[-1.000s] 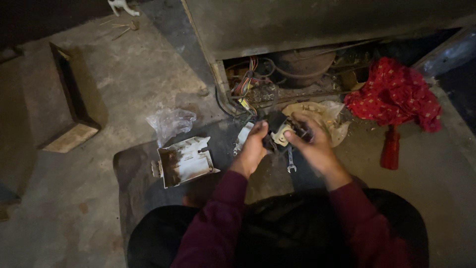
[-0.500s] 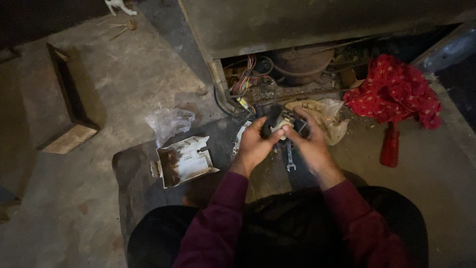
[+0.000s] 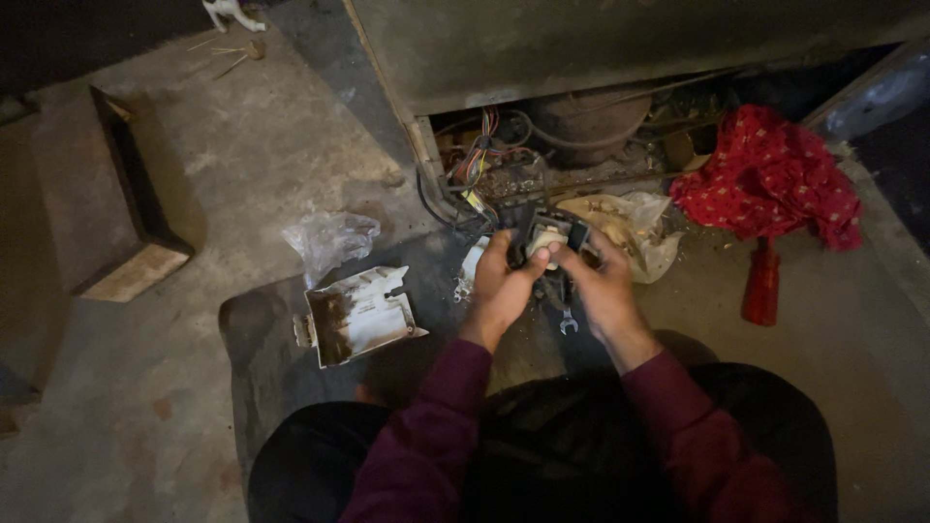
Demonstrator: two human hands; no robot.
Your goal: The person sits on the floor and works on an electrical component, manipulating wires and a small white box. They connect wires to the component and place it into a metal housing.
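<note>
Both hands hold up a small black electrical part with a pale centre in front of an open appliance base. My left hand grips its left side, thumb near the pale centre. My right hand grips its right side. Behind the part, coloured wires and a round dark compressor sit in the open compartment. A small spanner lies on the floor below my hands.
A white rusty metal cover lies to the left on a dark mat. A crumpled clear bag, a pale plastic bag, a red patterned cloth, a red screwdriver handle and a wooden block lie around.
Both hands have lifted the black part slightly and drawn closer together around it, with the view tilted a little lower.
</note>
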